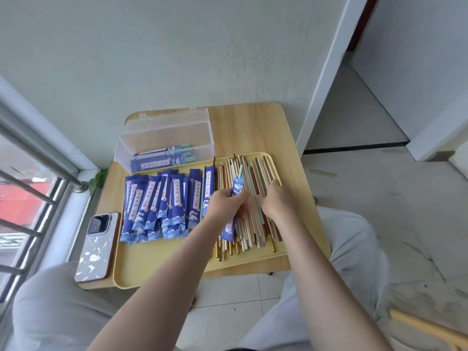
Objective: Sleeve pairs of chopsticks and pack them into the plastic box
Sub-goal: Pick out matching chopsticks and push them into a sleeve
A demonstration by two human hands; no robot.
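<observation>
Clear plastic, the box [164, 140] stands open at the far left of the table [253, 127], just behind the yellow tray [157, 264], with only a few sleeved pairs [157, 159] lying flat on its bottom; most of its depth is unfilled.

From the one head view, the packing looks barely begun. On the left half of the tray a thick overlapping heap of blue paper sleeves [157, 206] waits, and on the right half lies a wide spread of loose chopsticks [253, 198] in pale wood, brown, teal and gold-tipped sorts, so many pairs are left to do.

Over the middle of the tray the left hand [222, 201] grips one blue sleeve [234, 209] with its fingers curled around it; a pale blue chopstick tip [240, 171] sticks out of the sleeve's far end, so this pair seems partly or wholly loaded but not yet boxed. The right hand [278, 198] rests on the loose chopsticks with its fingers bent down among them; whether they pinch a stick I cannot tell.

A phone [97, 247] lies on the table left of the tray.
</observation>
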